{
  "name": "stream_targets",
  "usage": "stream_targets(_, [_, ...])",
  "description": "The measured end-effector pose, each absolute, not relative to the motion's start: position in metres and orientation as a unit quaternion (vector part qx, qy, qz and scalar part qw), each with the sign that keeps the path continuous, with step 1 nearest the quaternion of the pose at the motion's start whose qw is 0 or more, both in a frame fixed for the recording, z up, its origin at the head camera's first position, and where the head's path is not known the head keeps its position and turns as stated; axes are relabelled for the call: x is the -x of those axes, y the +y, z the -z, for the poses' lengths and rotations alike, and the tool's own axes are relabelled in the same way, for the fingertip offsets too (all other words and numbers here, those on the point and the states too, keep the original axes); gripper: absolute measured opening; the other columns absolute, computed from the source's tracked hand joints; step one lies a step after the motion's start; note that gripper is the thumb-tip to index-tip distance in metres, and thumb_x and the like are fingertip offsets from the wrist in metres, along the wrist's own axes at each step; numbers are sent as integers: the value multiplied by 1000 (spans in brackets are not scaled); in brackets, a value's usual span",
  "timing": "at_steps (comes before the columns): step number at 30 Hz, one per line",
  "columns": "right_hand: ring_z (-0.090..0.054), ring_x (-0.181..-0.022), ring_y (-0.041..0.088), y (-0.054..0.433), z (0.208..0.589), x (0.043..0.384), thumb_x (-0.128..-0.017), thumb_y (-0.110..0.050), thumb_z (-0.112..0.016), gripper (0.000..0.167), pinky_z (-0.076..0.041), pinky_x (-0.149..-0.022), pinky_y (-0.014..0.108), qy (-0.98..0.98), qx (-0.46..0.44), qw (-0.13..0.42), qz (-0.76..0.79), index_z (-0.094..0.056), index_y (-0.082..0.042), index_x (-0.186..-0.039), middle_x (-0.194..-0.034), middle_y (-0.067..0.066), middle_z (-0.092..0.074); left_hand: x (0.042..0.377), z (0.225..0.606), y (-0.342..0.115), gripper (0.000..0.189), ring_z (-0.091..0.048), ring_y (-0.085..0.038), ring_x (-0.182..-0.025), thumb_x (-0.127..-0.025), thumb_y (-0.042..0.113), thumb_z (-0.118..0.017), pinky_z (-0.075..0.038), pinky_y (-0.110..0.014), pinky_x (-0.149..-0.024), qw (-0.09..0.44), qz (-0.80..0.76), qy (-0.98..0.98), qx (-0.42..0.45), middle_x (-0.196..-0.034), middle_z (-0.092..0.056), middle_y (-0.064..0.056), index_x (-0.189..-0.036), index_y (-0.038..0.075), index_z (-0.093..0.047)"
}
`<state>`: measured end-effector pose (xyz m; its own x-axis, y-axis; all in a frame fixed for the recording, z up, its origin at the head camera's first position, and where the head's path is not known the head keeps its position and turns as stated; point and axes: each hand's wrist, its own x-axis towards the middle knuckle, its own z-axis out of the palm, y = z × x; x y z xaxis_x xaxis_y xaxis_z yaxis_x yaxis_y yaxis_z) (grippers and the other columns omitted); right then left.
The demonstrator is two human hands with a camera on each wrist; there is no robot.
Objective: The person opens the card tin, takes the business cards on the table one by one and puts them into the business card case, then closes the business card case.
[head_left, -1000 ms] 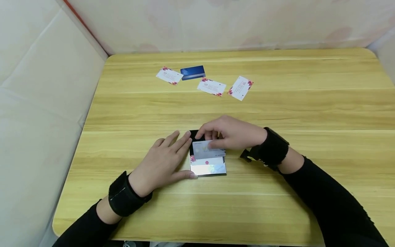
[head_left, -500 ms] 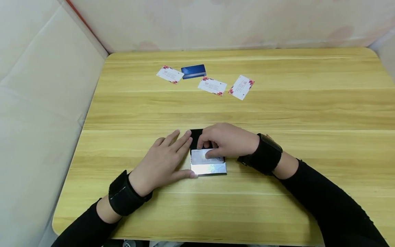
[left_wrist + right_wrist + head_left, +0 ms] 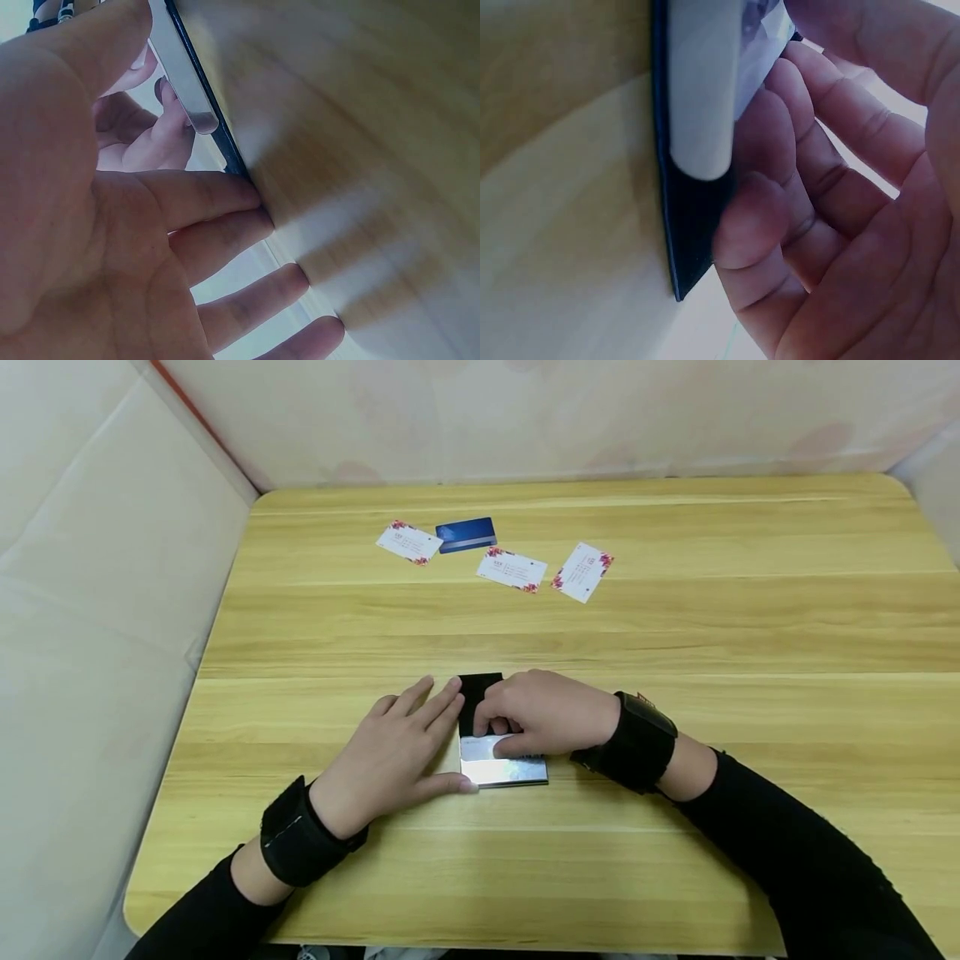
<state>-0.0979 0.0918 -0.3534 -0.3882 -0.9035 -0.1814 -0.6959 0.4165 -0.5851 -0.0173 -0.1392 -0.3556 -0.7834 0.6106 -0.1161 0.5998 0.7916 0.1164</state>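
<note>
A card case with a shiny metal pocket and a black flap laid back lies near the middle of the table. A silver-grey card sits mostly down in the pocket, only a strip showing. My right hand holds this card by its upper edge, thumb on its face and fingers curled behind. In the right wrist view the curled fingers are beside the metal pocket. My left hand lies flat with fingers spread, fingertips at the flap's left edge and thumb at the pocket's lower left corner.
Toward the back of the wooden table lie three white cards with pink flowers, one at the left, one in the middle and one at the right. A blue card touches the left one. Pale walls stand behind and left.
My right hand has moved down toward me, and the silver-grey card has slid into the pocket, covering the flowered card seen there before. The left hand has stayed in place.
</note>
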Motion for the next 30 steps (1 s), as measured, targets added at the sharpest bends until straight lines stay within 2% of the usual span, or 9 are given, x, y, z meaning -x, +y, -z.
stream_targets(10, [-55, -72, 5, 97, 352, 105, -95, -18, -64, 13, -48, -69, 26, 815, 486, 213, 232, -72, -19, -104, -80, -12, -60, 18, 356, -139, 97, -32, -38, -147, -86, 76, -53, -43, -56, -102, 72, -39, 943, -323, -161, -33, -9, -152, 7, -41])
stream_targets(13, [-62, -85, 11, 108, 349, 120, -95, -21, -64, 18, -52, -76, 33, 853, 451, 159, 207, -73, -17, -110, -95, -6, -68, 17, 355, -139, 97, -32, -38, -146, -85, 76, -54, -43, -56, -102, 71, -39, 943, -322, -161, -33, -9, -152, 7, -42])
stream_targets(16, [-62, -111, 24, 126, 348, 141, -96, -25, -64, 30, -52, -92, 44, 904, 387, 104, 149, -69, -12, -122, -123, 7, -66, 17, 356, -139, 97, -32, -38, -146, -86, 76, -54, -42, -56, -103, 71, -39, 943, -323, -161, -33, -9, -152, 6, -42])
stream_targets(19, [-47, -135, 38, 145, 350, 160, -97, -29, -62, 51, -41, -107, 55, 937, 319, 109, 93, -55, -5, -141, -147, 22, -49, 16, 357, -139, 96, -32, -39, -146, -86, 75, -53, -42, -56, -103, 70, -41, 942, -326, -161, -33, -10, -152, 6, -41])
stream_targets(21, [-35, -143, 43, 155, 351, 170, -97, -35, -61, 63, -33, -112, 57, 947, 284, 134, 70, -44, -4, -150, -155, 27, -35, 16, 357, -140, 96, -32, -39, -146, -86, 75, -53, -42, -56, -103, 69, -41, 941, -327, -161, -32, -10, -152, 6, -41])
stream_targets(24, [-30, -145, 44, 163, 352, 178, -97, -41, -61, 73, -29, -115, 58, 950, 260, 161, 65, -36, -3, -154, -158, 29, -28, 15, 358, -141, 96, -32, -39, -146, -86, 75, -54, -42, -56, -103, 67, -41, 942, -325, -161, -32, -10, -152, 6, -41])
stream_targets(26, [-31, -144, 44, 165, 352, 178, -97, -43, -61, 73, -29, -114, 58, 950, 256, 167, 71, -38, -3, -153, -158, 29, -29, 16, 358, -141, 97, -32, -39, -146, -86, 75, -54, -42, -56, -103, 66, -39, 942, -326, -161, -32, -10, -152, 6, -41])
stream_targets(28, [-38, -139, 44, 163, 351, 176, -96, -42, -62, 68, -32, -113, 57, 948, 264, 160, 76, -45, -3, -149, -153, 28, -38, 16, 358, -140, 97, -32, -39, -146, -86, 75, -54, -42, -56, -103, 67, -38, 942, -325, -161, -32, -10, -152, 6, -41])
stream_targets(30, [-50, -127, 41, 160, 348, 171, -95, -39, -65, 61, -42, -105, 53, 943, 278, 156, 95, -54, -5, -144, -145, 25, -49, 16, 358, -140, 97, -32, -39, -146, -86, 75, -54, -42, -56, -103, 67, -38, 942, -325, -161, -32, -10, -152, 6, -41])
